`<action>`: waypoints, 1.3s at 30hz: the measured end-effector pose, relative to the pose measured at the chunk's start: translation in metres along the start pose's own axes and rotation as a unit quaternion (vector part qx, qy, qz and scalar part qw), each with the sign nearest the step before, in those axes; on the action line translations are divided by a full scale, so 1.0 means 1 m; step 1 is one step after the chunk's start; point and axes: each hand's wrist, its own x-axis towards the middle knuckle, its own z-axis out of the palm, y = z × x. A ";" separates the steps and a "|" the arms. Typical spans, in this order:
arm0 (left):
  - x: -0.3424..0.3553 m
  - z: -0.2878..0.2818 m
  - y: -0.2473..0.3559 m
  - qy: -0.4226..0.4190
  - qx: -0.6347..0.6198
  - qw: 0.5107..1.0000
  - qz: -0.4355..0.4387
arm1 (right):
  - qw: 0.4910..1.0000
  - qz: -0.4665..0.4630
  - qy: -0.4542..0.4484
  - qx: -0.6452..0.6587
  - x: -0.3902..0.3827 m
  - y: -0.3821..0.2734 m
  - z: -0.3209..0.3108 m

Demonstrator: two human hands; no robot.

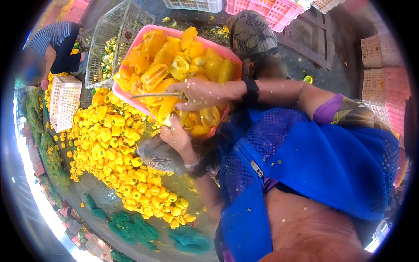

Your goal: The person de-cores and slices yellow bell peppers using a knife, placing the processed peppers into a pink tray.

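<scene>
Over a pink tub heaped with yellow bell peppers, several of them cut open, both my hands work close together. My right hand is closed around a knife, its thin blade pointing left across the tub. Just below it, my left hand pinches a yellow bell pepper by its pale end, at the tub's near edge. The knife's handle is mostly hidden in my fingers. Whether the blade touches the held pepper, I cannot tell.
A large pile of whole yellow peppers covers the floor at left. A grey crate with trimmings stands beyond the tub. Another person bends near a white crate. Green netting lies below; pink crates stand behind.
</scene>
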 end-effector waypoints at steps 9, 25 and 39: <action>-0.014 -0.027 0.022 -0.124 -0.090 0.988 0.002 | 0.946 0.121 -0.125 0.273 0.003 0.012 -0.004; 0.053 -0.091 0.095 0.106 0.186 0.964 0.155 | 0.954 -0.270 0.094 -0.091 0.159 0.002 -0.011; 0.057 -0.088 0.072 -0.059 0.385 0.915 0.102 | 0.947 0.026 -0.295 0.120 0.135 -0.052 0.022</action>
